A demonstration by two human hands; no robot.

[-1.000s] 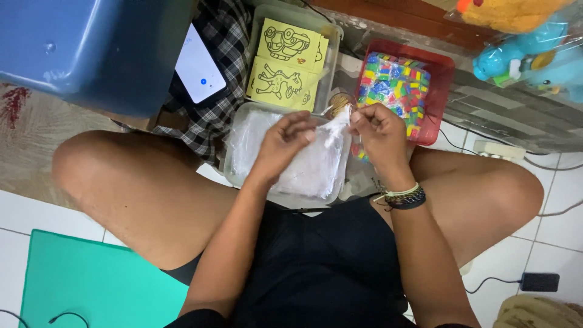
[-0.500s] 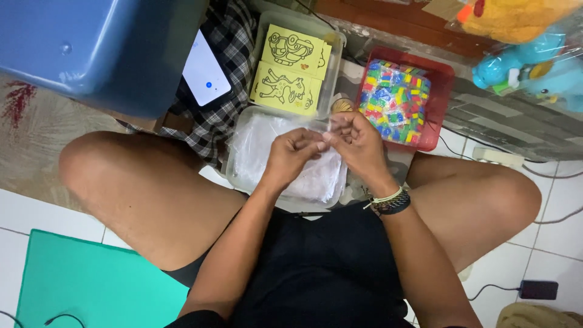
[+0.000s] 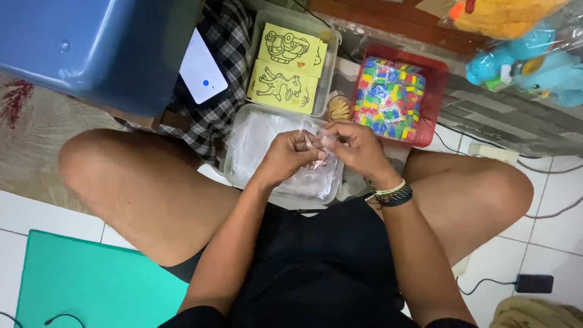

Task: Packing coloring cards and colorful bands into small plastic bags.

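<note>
A phone (image 3: 203, 74) with a lit white screen and a small blue dot is seen at upper centre-left, lying tilted on checked cloth. A small clear plastic bag (image 3: 316, 146) is pinched at frame centre between the left hand (image 3: 285, 158) and right hand (image 3: 355, 146), above a clear tub of similar bags (image 3: 261, 143).

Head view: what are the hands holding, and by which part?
Both the left hand and right hand pinch a small clear plastic bag at its top edge, over the clear tub of bags.
</note>
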